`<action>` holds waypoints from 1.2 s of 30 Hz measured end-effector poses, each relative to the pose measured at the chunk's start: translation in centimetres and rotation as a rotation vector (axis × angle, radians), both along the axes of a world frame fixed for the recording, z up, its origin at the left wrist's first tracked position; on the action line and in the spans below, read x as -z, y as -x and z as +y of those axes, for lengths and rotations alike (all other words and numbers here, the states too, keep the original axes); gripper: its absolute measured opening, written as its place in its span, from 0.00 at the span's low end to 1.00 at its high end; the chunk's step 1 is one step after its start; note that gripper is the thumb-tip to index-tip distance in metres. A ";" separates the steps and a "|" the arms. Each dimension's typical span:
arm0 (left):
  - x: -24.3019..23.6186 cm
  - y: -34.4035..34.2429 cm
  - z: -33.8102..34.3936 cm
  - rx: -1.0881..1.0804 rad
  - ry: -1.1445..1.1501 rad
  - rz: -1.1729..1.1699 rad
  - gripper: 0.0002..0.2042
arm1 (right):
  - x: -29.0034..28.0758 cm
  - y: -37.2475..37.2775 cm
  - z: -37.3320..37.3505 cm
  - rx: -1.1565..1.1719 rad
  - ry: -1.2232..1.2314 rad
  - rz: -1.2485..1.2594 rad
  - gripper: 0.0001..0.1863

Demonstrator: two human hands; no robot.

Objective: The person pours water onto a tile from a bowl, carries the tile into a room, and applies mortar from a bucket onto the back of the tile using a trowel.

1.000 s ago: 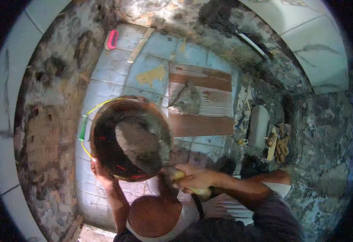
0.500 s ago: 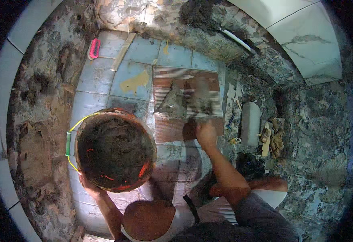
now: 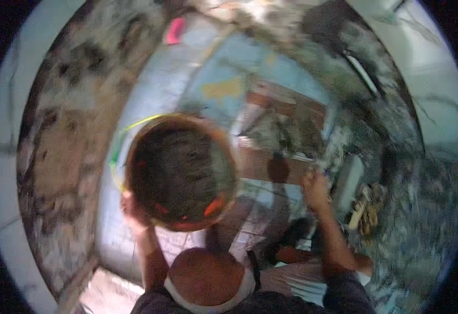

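Observation:
A large round bucket [image 3: 233, 180] holding dark grey mortar [image 3: 179, 162] is at left of centre, its yellow wire handle with a green grip hanging over the left side. My left hand [image 3: 133, 208] grips the bucket's lower left side, fingers partly hidden. Closed in a fist, my right hand [image 3: 315, 189] holds what looks like a trowel, blurred by motion and mostly hidden. Just left of that hand lies a reddish-brown tile [image 3: 260, 166], ribbed back up, with grey mortar [image 3: 263, 131] spread across its middle.
Pale blue floor tiles [image 3: 187, 97] carry a tan patch [image 3: 222, 88]. A pink brush [image 3: 175, 31] lies far left. On the right are a pale block [image 3: 350, 178], broken scraps [image 3: 367, 209] and a white pipe [image 3: 362, 73]. Rough walls enclose the space.
The view has turned and shifted, blurring the scene. My right hand has drawn back from over the tile to beyond its lower right corner. My left hand keeps its grip on the bucket.

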State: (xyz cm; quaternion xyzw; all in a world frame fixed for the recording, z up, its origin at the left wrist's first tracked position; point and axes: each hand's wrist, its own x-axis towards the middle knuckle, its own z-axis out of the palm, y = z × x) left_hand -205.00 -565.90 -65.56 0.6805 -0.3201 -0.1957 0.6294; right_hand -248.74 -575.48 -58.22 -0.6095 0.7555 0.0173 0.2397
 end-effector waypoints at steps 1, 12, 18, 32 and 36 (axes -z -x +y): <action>-1.2 1.1 -0.7 -0.093 0.036 0.641 0.09 | -2.6 -1.0 -0.2 0.020 0.009 -0.075 0.19; -7.2 3.7 -3.9 0.276 0.021 0.338 0.22 | -5.5 -17.2 -7.0 -0.915 -0.319 0.037 0.19; -6.1 4.2 -3.4 0.358 0.053 0.393 0.22 | 4.0 -17.9 -2.7 -0.991 -0.590 -0.379 0.19; -6.4 4.8 -1.9 0.085 -0.046 0.582 0.07 | 0.7 -22.0 5.7 -0.287 -0.796 -1.067 0.13; -5.3 4.5 -1.9 0.098 0.088 0.607 0.12 | -0.4 -21.5 6.0 -0.211 -0.860 -1.235 0.17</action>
